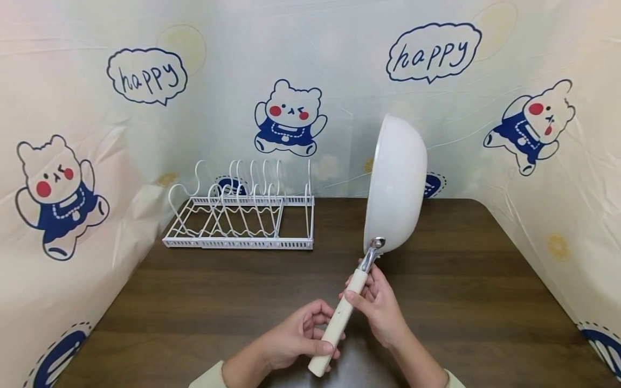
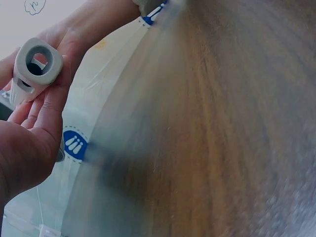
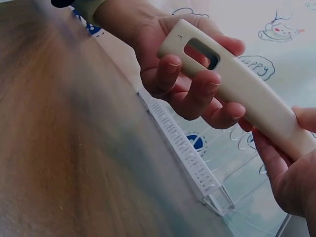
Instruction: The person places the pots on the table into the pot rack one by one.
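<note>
A white wok-shaped pan (image 1: 398, 183) is held up over the table on its side, bowl upward and its rounded outside facing right. Its cream handle (image 1: 342, 318) slants down toward the person from a metal joint (image 1: 371, 253). My left hand (image 1: 301, 334) grips the handle near its free end, thumb on top. Closer to the bowl, my right hand (image 1: 380, 307) holds the same handle with its thumb across it. In the right wrist view a hanging slot shows in the handle (image 3: 261, 98), and the left fingers (image 3: 202, 89) curl beneath it.
On the back left of the dark wooden table (image 1: 233, 302) stands a white wire rack (image 1: 237, 242) with upright looped dividers. A printed cloth (image 1: 339, 54) with bears and "happy" bubbles hangs behind the table and along both sides.
</note>
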`<state>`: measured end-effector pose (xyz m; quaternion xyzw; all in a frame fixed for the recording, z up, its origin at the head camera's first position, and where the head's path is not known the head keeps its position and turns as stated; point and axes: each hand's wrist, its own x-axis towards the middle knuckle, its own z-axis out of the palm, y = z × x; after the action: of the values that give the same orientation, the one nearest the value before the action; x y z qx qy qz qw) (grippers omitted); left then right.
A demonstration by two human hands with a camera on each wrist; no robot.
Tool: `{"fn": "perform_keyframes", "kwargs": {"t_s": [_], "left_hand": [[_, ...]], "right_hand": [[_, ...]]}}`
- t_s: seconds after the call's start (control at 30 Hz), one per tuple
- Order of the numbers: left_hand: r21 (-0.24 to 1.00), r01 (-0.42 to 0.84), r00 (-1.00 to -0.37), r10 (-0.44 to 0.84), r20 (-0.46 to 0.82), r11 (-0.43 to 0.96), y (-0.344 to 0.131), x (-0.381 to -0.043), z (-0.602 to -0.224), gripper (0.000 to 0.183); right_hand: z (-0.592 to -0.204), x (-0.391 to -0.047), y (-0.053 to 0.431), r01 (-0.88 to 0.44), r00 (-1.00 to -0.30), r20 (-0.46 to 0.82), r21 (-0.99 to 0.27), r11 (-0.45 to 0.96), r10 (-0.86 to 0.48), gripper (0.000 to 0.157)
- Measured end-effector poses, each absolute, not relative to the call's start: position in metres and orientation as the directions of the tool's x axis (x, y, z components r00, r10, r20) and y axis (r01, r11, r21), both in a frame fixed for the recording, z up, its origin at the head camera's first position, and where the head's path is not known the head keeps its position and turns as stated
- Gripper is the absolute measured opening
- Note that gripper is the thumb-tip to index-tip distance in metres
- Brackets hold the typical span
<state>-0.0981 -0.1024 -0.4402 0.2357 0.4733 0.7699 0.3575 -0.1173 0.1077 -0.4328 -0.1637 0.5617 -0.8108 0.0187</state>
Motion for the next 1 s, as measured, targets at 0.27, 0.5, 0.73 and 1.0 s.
{"fn": "perform_keyframes", "kwargs": {"t_s": [0.27,0.5,0.73,1.0], "left_hand": [[0.880,-0.360,-0.626,0.779,0.018,-0.310,-0.102,-0.096,-0.446,0.045],[0.861,-0.402,-0.587,0.810,0.019,-0.312,-0.105,-0.098,-0.450,0.041],[0.845,-0.417,-0.558,0.828,0.053,-0.335,-0.110,-0.098,-0.455,0.043],[0.821,-0.403,-0.527,0.836,0.153,-0.404,-0.115,-0.102,-0.458,0.039]], "right_hand": [[-0.433,-0.122,0.106,-0.154,-0.942,0.234,-0.939,-0.309,-0.241,0.059],[-0.430,-0.123,0.099,-0.144,-0.961,0.189,-0.965,-0.219,-0.202,0.067],[-0.427,-0.125,0.091,-0.132,-0.967,0.165,-0.976,-0.174,-0.195,0.066],[-0.417,-0.129,0.082,-0.162,-0.962,0.181,-0.981,-0.107,-0.205,0.064]]}}
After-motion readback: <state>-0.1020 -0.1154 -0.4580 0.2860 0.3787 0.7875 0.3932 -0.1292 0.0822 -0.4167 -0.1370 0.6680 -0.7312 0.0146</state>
